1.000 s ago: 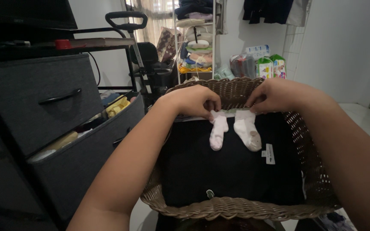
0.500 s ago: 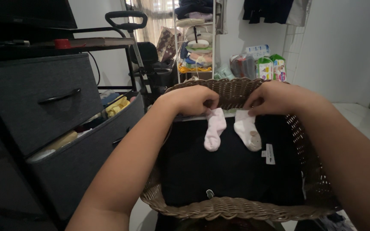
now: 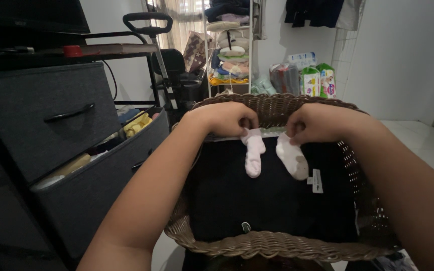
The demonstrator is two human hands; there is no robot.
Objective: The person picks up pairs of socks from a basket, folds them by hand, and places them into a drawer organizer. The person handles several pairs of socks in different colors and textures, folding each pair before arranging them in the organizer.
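Observation:
My left hand (image 3: pixel 225 118) pinches the cuff of a small pale pink sock (image 3: pixel 253 152) that hangs down over the far half of a brown wicker basket (image 3: pixel 257 246). My right hand (image 3: pixel 316 124) pinches the cuff of a small white sock (image 3: pixel 292 157) beside it. Both socks dangle side by side, a little apart, above a folded black garment (image 3: pixel 267 200) with a white label that fills the basket. The fingertips of both hands are curled and partly hidden behind the cuffs.
A dark fabric drawer unit (image 3: pixel 46 120) stands at left, its lower drawer (image 3: pixel 101 165) pulled out with yellow and light clothes inside. Behind the basket are a stroller (image 3: pixel 174 65), a shelf rack of folded clothes (image 3: pixel 229 45) and packs (image 3: pixel 310 78) on the floor.
Both hands shifted slightly down and nearer to me with the socks. The pink sock hangs straighter, and the basket's far rim now shows above my hands.

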